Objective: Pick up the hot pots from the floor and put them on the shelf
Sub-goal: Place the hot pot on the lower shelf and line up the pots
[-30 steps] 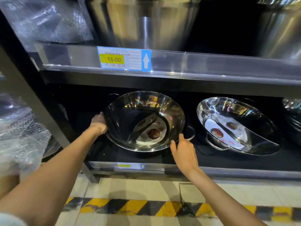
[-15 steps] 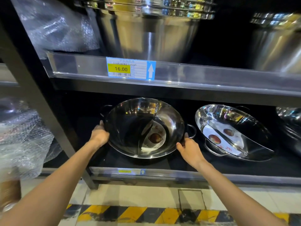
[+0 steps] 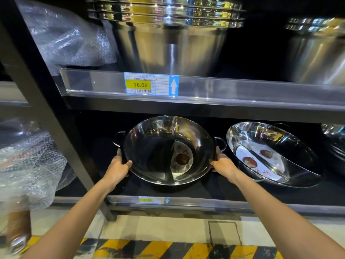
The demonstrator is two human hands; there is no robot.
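Both hands, left hand (image 3: 117,168) and right hand (image 3: 224,164), clamp the pot (image 3: 168,149) rim; releasing unevenly may tip it off the shelf (image 3: 196,200) front edge.

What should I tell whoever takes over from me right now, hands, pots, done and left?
Left hand: gripping the left rim of the round divided steel hot pot.
Right hand: gripping its right rim, below the loop handle.
The pot sits tilted on the lower black shelf, beside a second shiny steel hot pot, which leans there too.
Done: both are shelved.
Left: settle this pot, let go, check the floor; none in view.
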